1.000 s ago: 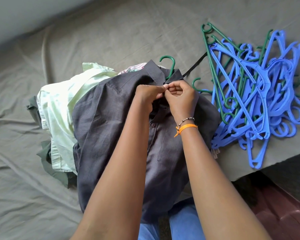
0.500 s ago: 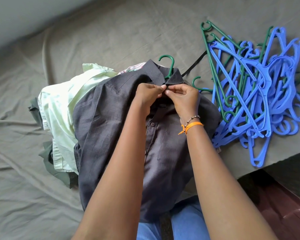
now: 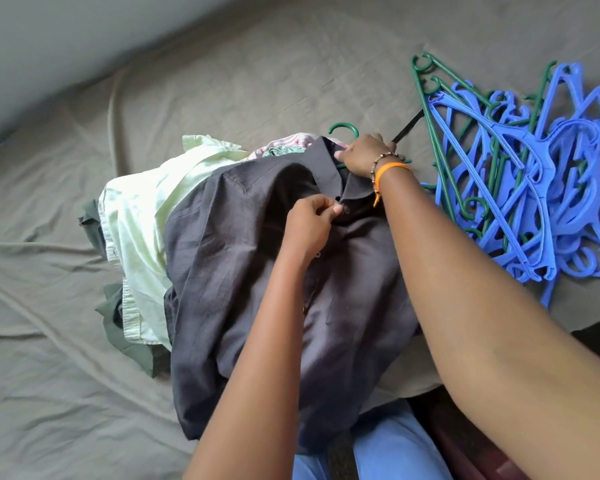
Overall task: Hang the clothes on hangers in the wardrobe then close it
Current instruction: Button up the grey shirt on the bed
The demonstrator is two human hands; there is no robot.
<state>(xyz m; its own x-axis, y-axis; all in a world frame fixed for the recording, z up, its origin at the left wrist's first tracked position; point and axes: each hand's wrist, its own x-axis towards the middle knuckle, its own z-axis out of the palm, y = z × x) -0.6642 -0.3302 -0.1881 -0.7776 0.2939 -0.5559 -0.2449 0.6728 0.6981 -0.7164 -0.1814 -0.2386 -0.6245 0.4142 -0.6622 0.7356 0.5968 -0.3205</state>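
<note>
Grey-brown bedsheet [image 3: 66, 358], creased, covers the bed and carries everything else. Dark grey collared shirt [image 3: 229, 289] lies front up on top of a clothes pile, its hem hanging over the near edge of the bed. Heap of blue hangers [image 3: 548, 202] mixed with several green ones lies at the right of the shirt, just beside it. Pale green shirt [image 3: 136, 230] lies under the grey shirt's left side, with an olive garment [image 3: 118, 327] showing beneath it and a pink patterned cloth [image 3: 291, 143] showing past the collar. Left hand [image 3: 310, 225] pinches the shirt's placket just below the collar between curled fingers and thumb. Right hand [image 3: 364, 155], with a beaded and an orange band at the wrist, is closed over the back of the collar, where the green hanger [image 3: 345, 129] sits inside the shirt; only its hook shows above the collar. Whether the fingers hold the hanger's neck or only the cloth cannot be told.
</note>
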